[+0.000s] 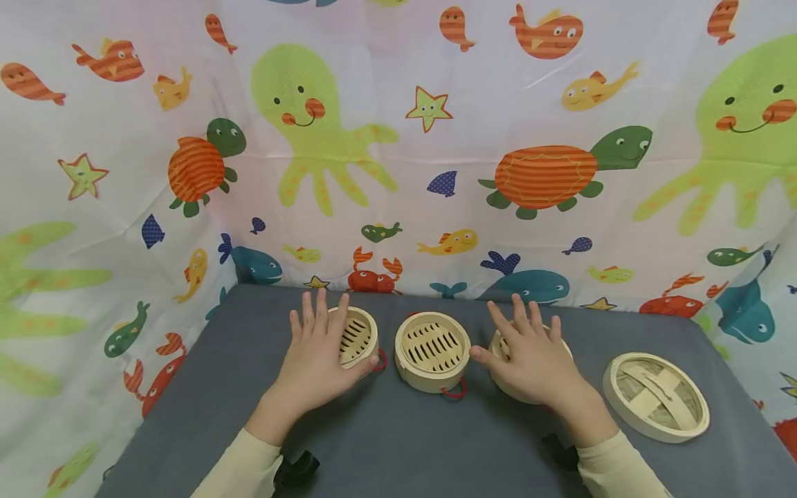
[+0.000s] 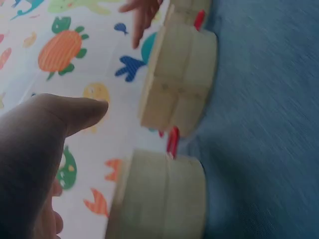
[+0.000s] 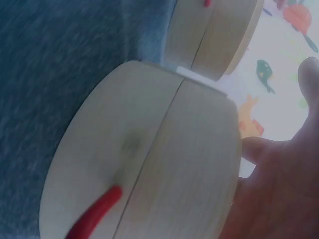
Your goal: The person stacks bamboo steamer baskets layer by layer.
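Note:
Three small round bamboo steamer baskets stand in a row on the grey tabletop. In the head view my left hand [image 1: 316, 363] is above the left basket [image 1: 358, 334], fingers spread, covering part of it. My right hand [image 1: 534, 356] is spread the same way over the right basket [image 1: 509, 391] and hides most of its top. Between them is the middle basket [image 1: 423, 380], its slotted base showing and a red loop at its side. Neither hand grips anything; whether fingers touch the rims I cannot tell. The right wrist view shows a basket wall [image 3: 164, 164] close up.
A round woven bamboo lid [image 1: 657, 398] with a strap handle lies to the right of the baskets. Behind and beside the grey tabletop [image 1: 429, 449] hangs a white cloth [image 1: 398, 138] printed with sea animals. Black bands [image 1: 297, 469] are at both wrists.

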Demonstrator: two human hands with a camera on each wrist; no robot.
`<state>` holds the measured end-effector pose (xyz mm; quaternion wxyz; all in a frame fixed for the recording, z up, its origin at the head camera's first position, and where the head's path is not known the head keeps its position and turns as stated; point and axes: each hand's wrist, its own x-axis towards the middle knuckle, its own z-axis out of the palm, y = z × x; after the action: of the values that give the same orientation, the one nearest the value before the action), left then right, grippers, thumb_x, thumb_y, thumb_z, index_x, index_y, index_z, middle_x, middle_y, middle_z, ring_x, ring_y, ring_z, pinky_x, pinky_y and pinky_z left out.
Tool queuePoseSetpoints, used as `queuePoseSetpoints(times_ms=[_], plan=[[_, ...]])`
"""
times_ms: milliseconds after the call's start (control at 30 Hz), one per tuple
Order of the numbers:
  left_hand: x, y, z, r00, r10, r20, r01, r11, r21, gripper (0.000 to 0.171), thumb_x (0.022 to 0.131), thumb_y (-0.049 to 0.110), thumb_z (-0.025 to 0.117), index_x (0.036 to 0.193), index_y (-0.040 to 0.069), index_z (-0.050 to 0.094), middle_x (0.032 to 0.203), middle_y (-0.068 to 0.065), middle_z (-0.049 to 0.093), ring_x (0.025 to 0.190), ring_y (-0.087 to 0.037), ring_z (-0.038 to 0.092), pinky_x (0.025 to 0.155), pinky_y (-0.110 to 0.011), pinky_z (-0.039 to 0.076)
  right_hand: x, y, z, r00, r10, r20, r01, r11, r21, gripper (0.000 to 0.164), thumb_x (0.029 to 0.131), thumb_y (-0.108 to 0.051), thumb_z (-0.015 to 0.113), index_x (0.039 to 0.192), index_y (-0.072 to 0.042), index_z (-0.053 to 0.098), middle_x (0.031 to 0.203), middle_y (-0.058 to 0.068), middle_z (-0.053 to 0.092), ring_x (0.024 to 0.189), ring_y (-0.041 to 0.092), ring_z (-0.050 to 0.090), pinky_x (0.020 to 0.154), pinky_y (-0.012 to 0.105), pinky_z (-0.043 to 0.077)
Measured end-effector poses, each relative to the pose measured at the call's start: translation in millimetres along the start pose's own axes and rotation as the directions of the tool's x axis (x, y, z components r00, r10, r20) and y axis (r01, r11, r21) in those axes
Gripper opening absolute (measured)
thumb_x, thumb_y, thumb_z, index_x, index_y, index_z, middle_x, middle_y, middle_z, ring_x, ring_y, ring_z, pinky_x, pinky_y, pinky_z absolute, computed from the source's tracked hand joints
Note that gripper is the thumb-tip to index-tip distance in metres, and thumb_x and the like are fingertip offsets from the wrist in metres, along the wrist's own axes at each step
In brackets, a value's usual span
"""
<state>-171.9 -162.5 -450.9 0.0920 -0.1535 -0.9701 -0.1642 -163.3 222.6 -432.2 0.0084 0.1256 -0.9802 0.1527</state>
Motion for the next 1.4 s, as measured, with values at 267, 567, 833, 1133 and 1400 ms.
queuePoseSetpoints(times_ms=[267,567,833,1133,1400], plan=[[-15.4,-33.7,8.3,0.996,-0.077,0.043,0.079,0.995,-0.059,0.138,0.082,0.083,0.077,0.176,0.006,0.011,0.179,-0.028,0.005,0.164,-0.052,-0.008,0.125,-0.078,0.008,4.0,-8.8,4.5,1.000,-0.021,-0.003,0.021,1.000,-0.007,0.098,0.102,-0.082,0.046,0.176,-0.021,0.024,0.180,0.025,0.010,0.161,0.058,0.008,0.119,0.085,0.005],[-27.4,-51.3,9.8,0.978,-0.134,0.160,0.174,0.945,-0.278,0.146,0.079,0.071,0.089,0.175,0.007,0.000,0.179,-0.030,0.001,0.163,-0.056,0.001,0.122,-0.079,0.021,8.6,-16.4,12.8,0.999,-0.046,-0.015,0.046,0.999,0.002,0.099,0.101,-0.083,0.049,0.174,-0.018,0.031,0.179,0.025,0.015,0.161,0.059,0.010,0.119,0.086,0.007],[-30.5,-56.6,12.5,0.977,-0.149,0.155,0.199,0.900,-0.387,0.147,0.080,0.061,0.094,0.175,0.009,-0.006,0.180,-0.026,0.008,0.161,-0.051,0.021,0.120,-0.074,0.032,9.1,-22.8,21.8,0.998,-0.065,-0.027,0.066,0.997,0.036,0.103,0.098,-0.084,0.054,0.173,-0.017,0.033,0.178,0.028,0.013,0.162,0.057,0.005,0.124,0.080,0.005],[-27.6,-57.1,16.4,0.984,-0.161,0.075,0.178,0.902,-0.392,0.135,0.076,0.061,0.097,0.168,-0.007,0.026,0.166,-0.030,0.041,0.152,-0.050,0.042,0.117,-0.071,0.039,14.3,-32.8,23.0,0.998,-0.060,-0.019,0.062,0.988,0.139,0.126,0.083,-0.083,0.077,0.175,-0.013,0.025,0.178,0.027,0.019,0.163,0.052,0.014,0.117,0.079,0.032],[-24.0,-56.3,18.2,0.985,-0.160,0.067,0.174,0.905,-0.388,0.134,0.076,0.064,0.096,0.168,-0.006,0.028,0.165,-0.030,0.043,0.151,-0.049,0.043,0.117,-0.071,0.039,18.0,-37.4,27.1,0.994,-0.082,-0.078,0.097,0.970,0.221,0.129,0.081,-0.081,0.080,0.171,-0.004,0.030,0.155,0.027,0.057,0.136,0.045,0.062,0.105,0.064,0.054]])
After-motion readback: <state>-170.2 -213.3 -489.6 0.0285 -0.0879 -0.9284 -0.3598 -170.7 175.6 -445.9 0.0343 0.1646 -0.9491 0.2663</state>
